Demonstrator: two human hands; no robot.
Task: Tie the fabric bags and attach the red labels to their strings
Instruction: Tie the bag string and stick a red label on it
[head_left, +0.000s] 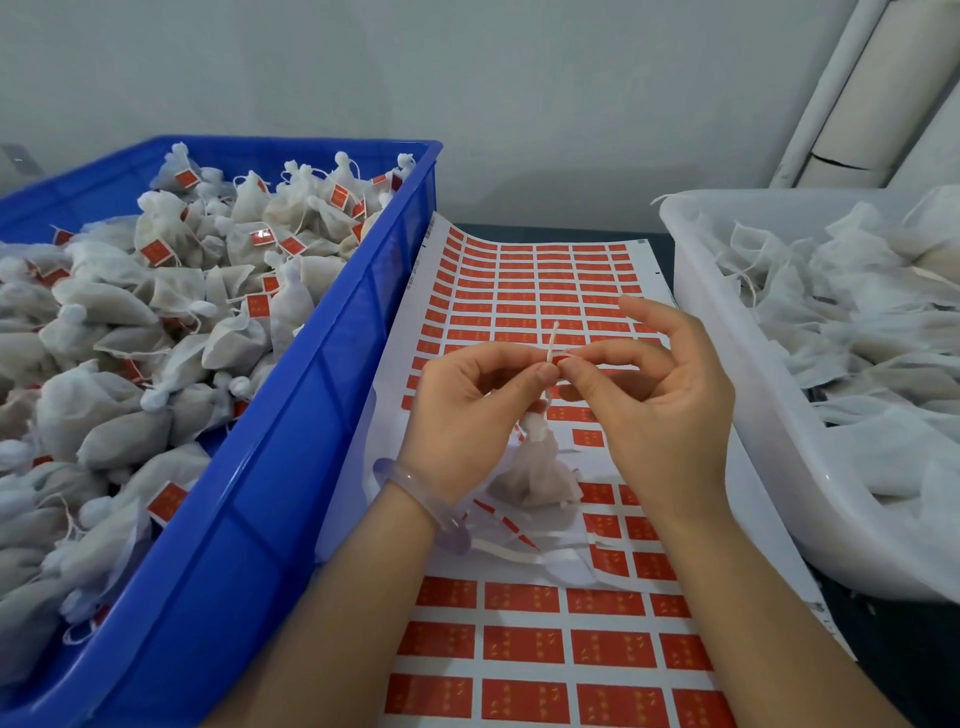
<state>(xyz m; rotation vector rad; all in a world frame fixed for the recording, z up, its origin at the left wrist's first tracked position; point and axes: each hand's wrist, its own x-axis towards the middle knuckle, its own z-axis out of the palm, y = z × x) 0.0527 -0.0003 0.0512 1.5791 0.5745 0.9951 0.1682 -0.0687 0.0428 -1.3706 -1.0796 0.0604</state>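
Note:
A small white fabric bag (535, 470) hangs by its string (551, 340) above a sheet of red labels (540, 296). My left hand (467, 410) pinches the string between thumb and forefinger just above the bag's tied neck. My right hand (654, 395) pinches the same string from the right, fingertips touching those of the left; a bit of red shows at the pinch. The string's free end sticks up above the fingers. The bag's lower part rests on the sheet.
A blue crate (291, 457) at the left holds several tied bags with red labels. A white tub (769, 441) at the right holds several untied fabric bags. Peeled backing strips (524, 551) lie on the sheet near my left wrist. A wall stands behind.

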